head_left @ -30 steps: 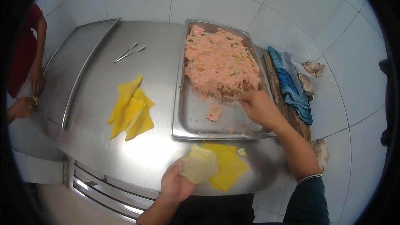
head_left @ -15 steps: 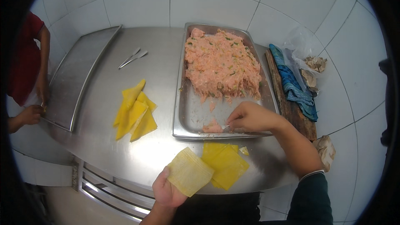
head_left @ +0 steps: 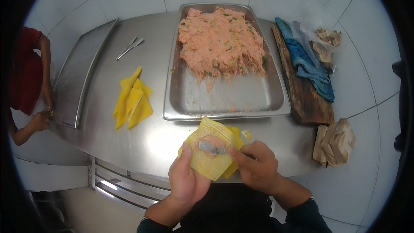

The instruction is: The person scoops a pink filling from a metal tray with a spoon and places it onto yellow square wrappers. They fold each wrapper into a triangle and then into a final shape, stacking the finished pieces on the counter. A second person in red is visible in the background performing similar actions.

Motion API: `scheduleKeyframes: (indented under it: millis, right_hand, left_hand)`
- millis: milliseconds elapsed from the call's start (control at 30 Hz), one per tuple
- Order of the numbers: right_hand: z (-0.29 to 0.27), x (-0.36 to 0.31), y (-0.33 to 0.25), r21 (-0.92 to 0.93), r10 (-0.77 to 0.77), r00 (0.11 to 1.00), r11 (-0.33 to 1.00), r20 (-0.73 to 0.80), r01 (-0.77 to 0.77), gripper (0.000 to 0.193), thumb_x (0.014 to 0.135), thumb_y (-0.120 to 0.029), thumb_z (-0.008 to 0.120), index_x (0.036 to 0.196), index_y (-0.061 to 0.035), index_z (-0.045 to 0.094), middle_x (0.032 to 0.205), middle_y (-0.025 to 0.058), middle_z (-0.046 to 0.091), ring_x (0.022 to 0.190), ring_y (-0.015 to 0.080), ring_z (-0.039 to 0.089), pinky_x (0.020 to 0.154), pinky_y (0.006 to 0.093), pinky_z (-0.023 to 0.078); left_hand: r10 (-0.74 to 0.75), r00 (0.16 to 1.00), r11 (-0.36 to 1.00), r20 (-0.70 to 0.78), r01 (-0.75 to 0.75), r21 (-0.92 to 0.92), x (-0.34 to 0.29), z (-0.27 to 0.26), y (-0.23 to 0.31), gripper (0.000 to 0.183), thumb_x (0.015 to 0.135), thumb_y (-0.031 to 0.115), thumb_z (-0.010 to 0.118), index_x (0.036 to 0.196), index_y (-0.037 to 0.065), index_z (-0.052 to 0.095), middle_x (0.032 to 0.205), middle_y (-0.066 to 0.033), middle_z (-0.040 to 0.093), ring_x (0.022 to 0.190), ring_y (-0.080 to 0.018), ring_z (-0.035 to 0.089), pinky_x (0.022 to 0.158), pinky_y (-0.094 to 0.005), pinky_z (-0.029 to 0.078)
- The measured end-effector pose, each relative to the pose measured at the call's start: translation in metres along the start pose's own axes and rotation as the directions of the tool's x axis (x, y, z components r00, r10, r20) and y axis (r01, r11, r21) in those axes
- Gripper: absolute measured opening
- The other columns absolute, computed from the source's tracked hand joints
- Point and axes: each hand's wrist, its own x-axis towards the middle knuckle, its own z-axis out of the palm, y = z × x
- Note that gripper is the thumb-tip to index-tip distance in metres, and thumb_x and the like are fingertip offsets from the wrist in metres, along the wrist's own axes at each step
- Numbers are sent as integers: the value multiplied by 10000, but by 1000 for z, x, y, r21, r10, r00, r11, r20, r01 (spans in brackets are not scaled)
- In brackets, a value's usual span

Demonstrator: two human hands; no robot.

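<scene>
"Two hands: how do they stand?"

"Left hand (head_left: 188, 173) half open under a yellow wrapper (head_left: 206, 164), thumb at its edge, in front of the metal tray (head_left: 233, 97). On the wrapper, pink filling (head_left: 210, 138) and a flat silver tool (head_left: 211, 148); then the right hand (head_left: 258, 167), curled around the tool's end."

"What's hidden?"

"Most left fingers, the tool's handle, part of the yellow sheets (head_left: 231, 171) behind."

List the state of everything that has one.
Left hand, holding wrapper
Right hand, holding blade
Wrapper, unfolded, mince on it
Blade, against mince
Tray, part full, near end mostly bare
Tongs, spread open
Left pile, loose, overlapping
Cloth, bunched on board
Paper bag, crumpled
</scene>
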Motion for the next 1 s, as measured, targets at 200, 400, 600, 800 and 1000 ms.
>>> scheduleKeyframes:
  millis: [200,400,600,800,1000]
  right_hand:
    - [-18,-28,-3,150,174,982,971,80,-184,535,729,83,683,1238,-77,724,797,100,601,659,247,616,591,359,514]
    - [-9,-31,8,89,111,992,990,-67,-105,500,744,53,690,1224,-79,733,797,72,598,636,214,604,577,335,514]
    - [-6,-41,10,-40,-5,1000,999,-25,4,554,741,-43,735,1290,-106,698,765,17,530,636,158,568,570,317,474]
    - [-10,-38,13,-1,-184,983,983,13,184,485,715,-137,779,1196,-116,720,715,-14,475,608,142,558,542,320,445]
    - [-17,-37,15,175,125,989,978,-75,-111,341,725,-56,792,1060,-82,740,739,45,606,625,191,617,553,328,476]
  left_hand:
    - [5,992,999,-128,-12,-53,12,-10,-8,514,1114,382,329,1449,2,418,1424,-188,519,1344,-321,501,1174,-474,361]
    - [-75,972,996,222,82,-26,15,-20,-9,511,1114,389,331,1430,3,443,1392,-176,549,1322,-305,519,1161,-462,374]
    - [-18,998,995,-52,13,-94,14,-16,-4,541,1109,411,339,1446,-1,437,1397,-180,556,1323,-315,521,1158,-470,376]
    - [-274,961,959,34,275,-63,8,-2,-24,600,1097,464,341,1463,-5,420,1418,-191,541,1316,-325,533,1151,-478,385]
    - [-219,975,974,25,218,58,-3,-8,-42,740,1062,590,328,1476,-20,391,1419,-196,534,1309,-330,538,1097,-466,443]
